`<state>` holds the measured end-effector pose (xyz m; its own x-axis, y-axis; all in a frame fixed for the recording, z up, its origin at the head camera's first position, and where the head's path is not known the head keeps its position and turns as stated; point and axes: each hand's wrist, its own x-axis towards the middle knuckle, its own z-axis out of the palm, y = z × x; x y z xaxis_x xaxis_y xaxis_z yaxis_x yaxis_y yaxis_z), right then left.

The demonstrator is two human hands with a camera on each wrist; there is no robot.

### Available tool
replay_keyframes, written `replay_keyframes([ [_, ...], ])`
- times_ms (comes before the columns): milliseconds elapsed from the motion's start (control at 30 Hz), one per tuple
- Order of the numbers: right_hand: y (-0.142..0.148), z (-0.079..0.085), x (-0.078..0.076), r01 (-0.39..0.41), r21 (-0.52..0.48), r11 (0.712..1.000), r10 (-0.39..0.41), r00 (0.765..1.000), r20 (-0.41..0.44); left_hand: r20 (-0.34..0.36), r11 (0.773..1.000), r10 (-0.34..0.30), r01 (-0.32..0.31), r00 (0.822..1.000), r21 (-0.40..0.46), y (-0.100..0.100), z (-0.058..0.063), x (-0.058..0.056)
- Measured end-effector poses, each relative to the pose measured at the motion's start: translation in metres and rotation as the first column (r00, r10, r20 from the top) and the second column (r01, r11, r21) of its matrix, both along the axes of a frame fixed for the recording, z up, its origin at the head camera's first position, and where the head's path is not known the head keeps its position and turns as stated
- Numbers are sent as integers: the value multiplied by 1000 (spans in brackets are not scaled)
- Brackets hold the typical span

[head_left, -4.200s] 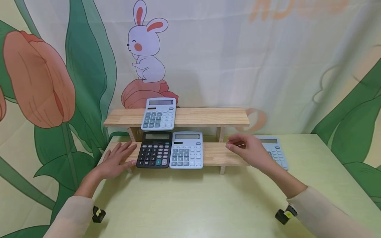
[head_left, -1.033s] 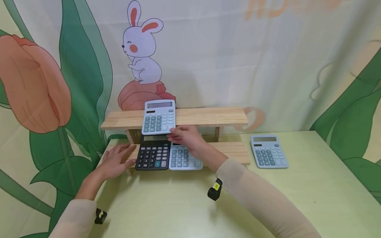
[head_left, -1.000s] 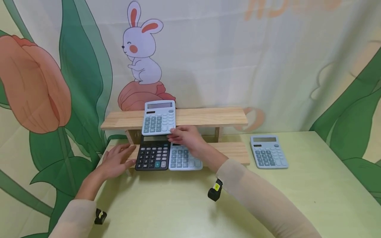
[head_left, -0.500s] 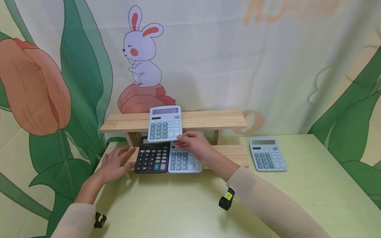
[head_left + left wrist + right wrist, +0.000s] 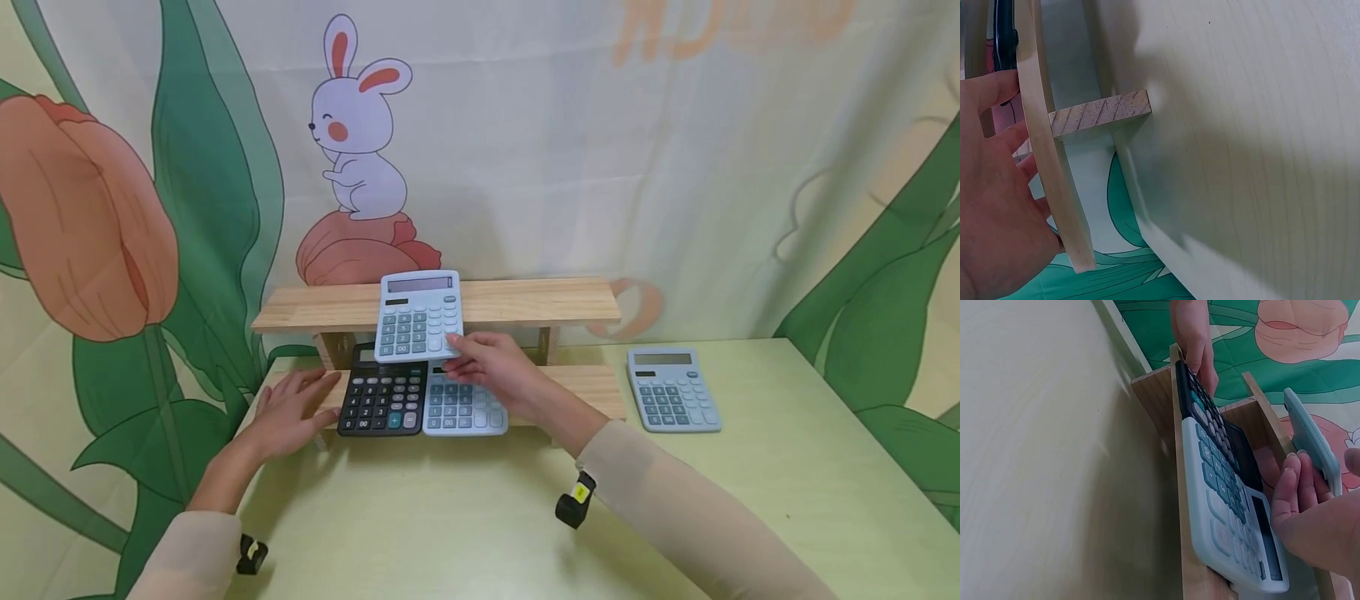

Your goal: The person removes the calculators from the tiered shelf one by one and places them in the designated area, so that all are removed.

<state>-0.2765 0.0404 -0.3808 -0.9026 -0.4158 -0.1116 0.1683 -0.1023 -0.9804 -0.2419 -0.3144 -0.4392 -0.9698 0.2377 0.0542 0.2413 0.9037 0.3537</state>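
My right hand (image 5: 495, 367) pinches the lower right corner of a light blue calculator (image 5: 418, 317) at the front of the upper shelf (image 5: 543, 302). In the right wrist view, the fingers lie behind that calculator (image 5: 1315, 440), which leans back. My left hand (image 5: 288, 417) rests with spread fingers on the left end of the lower wooden shelf (image 5: 581, 392). Beside its fingertips a black calculator (image 5: 381, 404) leans on the lower shelf. A second light blue calculator (image 5: 465, 408) stands right against the black one, its top partly hidden by my right hand.
Another light blue calculator (image 5: 672, 392) lies on the pale table (image 5: 450, 517), to the right of the two-tier wooden rack. A curtain (image 5: 525, 150) printed with a rabbit and tulips hangs close behind the rack. Wooden posts (image 5: 549, 346) support the upper shelf.
My right hand has come over from the right end of the lower shelf and pinched the upper calculator. That calculator has shifted slightly right and down. My left hand has stayed in place.
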Motion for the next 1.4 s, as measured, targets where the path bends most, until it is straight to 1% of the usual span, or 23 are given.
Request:
replay_keyframes([
  [200, -8, 1, -8, 14, -16, 1000, -14, 1000, 17, -6, 1000, 1, -1, 1000, 4, -2, -2, 0],
  [300, -11, 1, -13, 38, -39, 999, -36, 999, 37, -19, 1000, 1, -1, 1000, 12, -5, -7, -4],
  [433, -14, 0, -18, 67, -53, 996, -63, 996, 62, -10, 1000, -4, 4, 1000, 5, -8, -13, -10],
  [500, -13, -1, -18, 75, -47, 996, -71, 995, 69, -1, 1000, -3, 3, 1000, 2, -7, -14, -11],
  [567, -13, -2, -19, 78, -39, 996, -76, 995, 66, 2, 1000, -9, 9, 1000, 3, -5, -11, -9],
  [733, -13, -2, -18, 84, -28, 996, -83, 996, 43, 8, 1000, -4, 4, 1000, 0, 0, -1, -3],
  [800, -13, -1, -17, 83, -24, 996, -82, 996, 31, 5, 1000, 2, -2, 1000, -2, 0, -1, -2],
  [933, -13, 1, -15, 78, -1, 997, -78, 997, 10, -14, 1000, 4, -4, 1000, 10, 0, -3, -2],
  [1067, -8, 4, -11, 79, 52, 996, -78, 997, -26, 1, 1000, 3, -3, 1000, -3, -1, -2, 0],
  [1167, -1, 9, -8, 83, 82, 993, -79, 995, -54, 16, 1000, 5, -5, 1000, -12, 0, -1, 1],
  [1233, 6, 14, -7, 89, 89, 992, -83, 994, -72, 10, 1000, 4, -4, 1000, -1, -1, -3, 0],
  [1400, 26, 26, -1, 116, 52, 992, -110, 989, -99, 14, 1000, 8, -8, 1000, 3, 0, -2, -1],
])
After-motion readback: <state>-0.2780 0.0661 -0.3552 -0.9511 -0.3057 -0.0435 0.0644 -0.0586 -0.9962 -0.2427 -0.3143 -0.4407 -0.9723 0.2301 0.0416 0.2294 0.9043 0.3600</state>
